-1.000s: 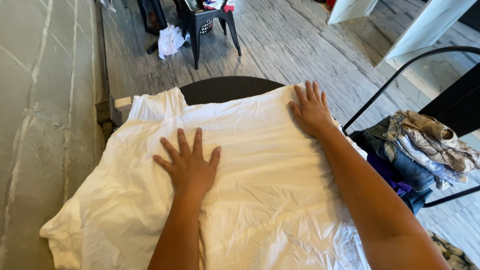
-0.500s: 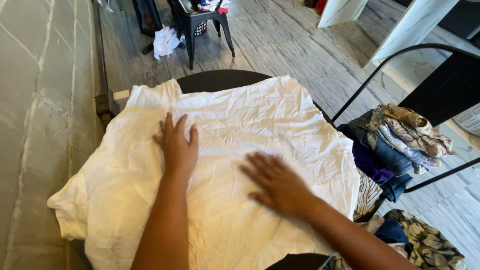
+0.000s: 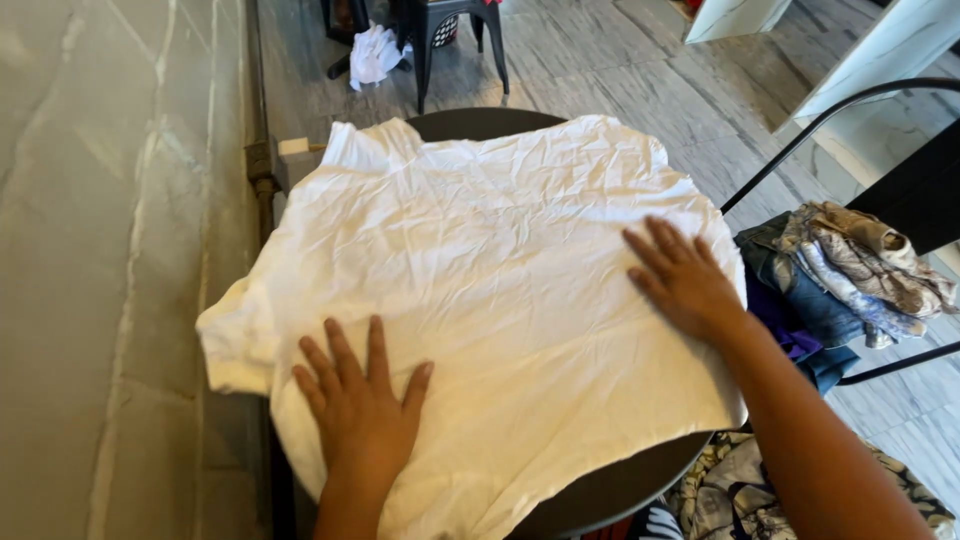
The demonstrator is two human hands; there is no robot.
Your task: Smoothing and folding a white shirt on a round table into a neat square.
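Observation:
A crumpled white garment [image 3: 480, 270] lies spread flat over a round dark table [image 3: 600, 490]. My left hand [image 3: 360, 410] presses flat on its near left part, fingers spread. My right hand [image 3: 685, 280] lies flat, palm down, on the garment's right edge. Neither hand grips anything. A sleeve hangs off the table's left side toward the wall.
A grey marble wall [image 3: 110, 250] runs along the left. To the right a black metal chair [image 3: 880, 180] holds a pile of folded clothes [image 3: 850, 270]. More patterned cloth [image 3: 740, 490] lies on the floor near right. A black stool [image 3: 450, 30] and white cloth [image 3: 372, 52] stand at the back.
My left hand slid down toward me over the garment. My right hand moved outward to the garment's right edge. The view shifted slightly.

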